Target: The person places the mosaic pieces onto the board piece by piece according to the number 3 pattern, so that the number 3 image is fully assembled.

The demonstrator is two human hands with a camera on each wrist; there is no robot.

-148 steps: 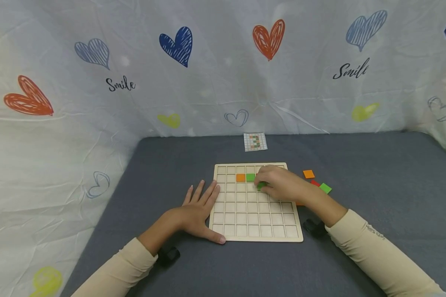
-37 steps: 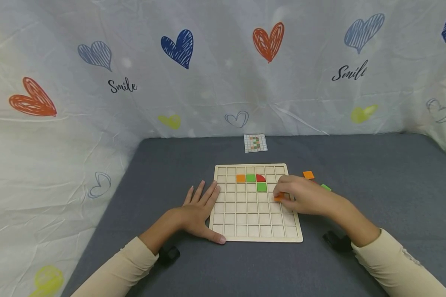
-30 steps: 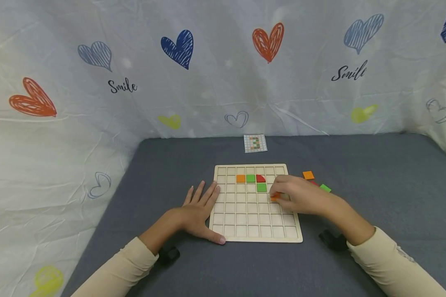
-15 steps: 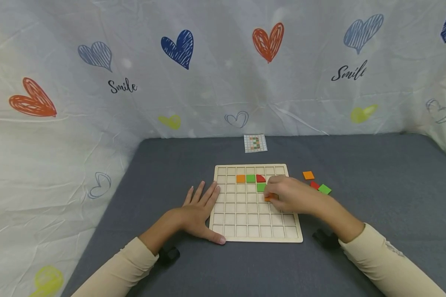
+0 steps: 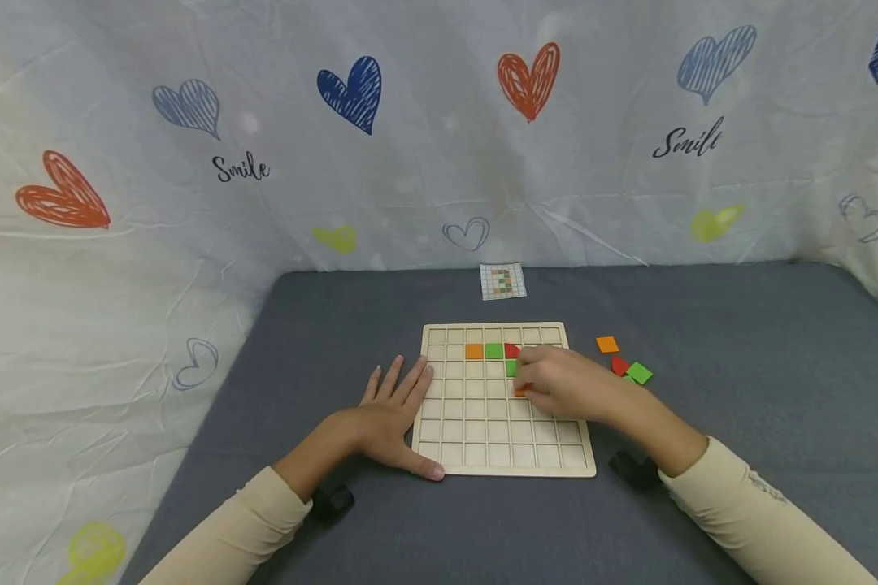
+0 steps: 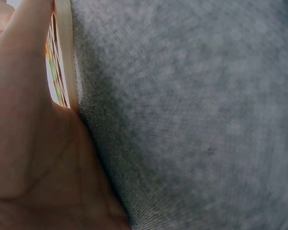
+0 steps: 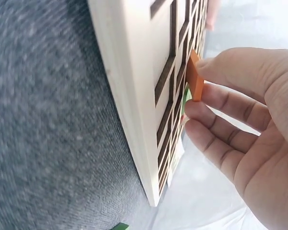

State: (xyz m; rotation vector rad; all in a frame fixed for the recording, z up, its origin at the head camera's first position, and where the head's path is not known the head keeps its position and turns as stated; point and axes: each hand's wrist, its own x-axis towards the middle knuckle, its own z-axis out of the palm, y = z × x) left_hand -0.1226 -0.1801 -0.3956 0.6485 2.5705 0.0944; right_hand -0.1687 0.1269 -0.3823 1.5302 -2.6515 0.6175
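A wooden grid board lies on the dark grey cloth. My left hand rests spread against its left edge, thumb at the near left corner. Over the board's middle, my right hand pinches an orange square tile between thumb and fingers; in the right wrist view it is tilted, one edge right at the grid. In the second row sit an orange tile, a green tile and a red tile partly covered by my fingers. Below the red one is another green tile, also partly hidden.
Right of the board lie loose tiles: an orange one, a red one and a green one overlapping another green piece. Behind the board is a small printed pattern card. A white curtain with hearts hangs at the back.
Since the earliest frame, a red tile has appeared in the second row with the green one below it left in place. Lately my right hand has carried the orange tile leftward. My left hand stays put.
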